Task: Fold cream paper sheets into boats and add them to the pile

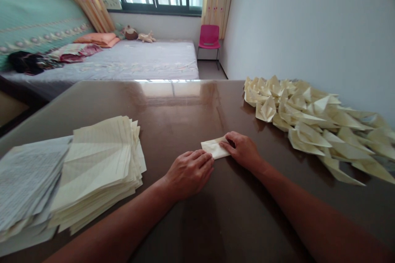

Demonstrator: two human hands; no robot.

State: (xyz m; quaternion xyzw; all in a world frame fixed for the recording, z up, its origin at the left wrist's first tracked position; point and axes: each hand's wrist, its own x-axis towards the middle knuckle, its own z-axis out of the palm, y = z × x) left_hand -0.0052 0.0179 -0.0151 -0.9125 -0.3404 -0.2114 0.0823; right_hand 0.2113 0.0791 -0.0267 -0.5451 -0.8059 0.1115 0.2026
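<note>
A small folded piece of cream paper [213, 147] lies on the brown table [185, 107] near its middle. My left hand [189, 172] lies flat with its fingers pressed on the paper's near left edge. My right hand [243, 150] presses its fingertips down on the paper's right side. Both hands hold the paper against the tabletop. Part of the paper is hidden under the fingers.
A thick stack of cream lined sheets [98, 168] sits at the left, beside greyer sheets [24, 185]. A pile of several folded paper boats [314, 123] lies at the right along the wall. Beyond the table are a bed [129, 61] and a pink chair [209, 38].
</note>
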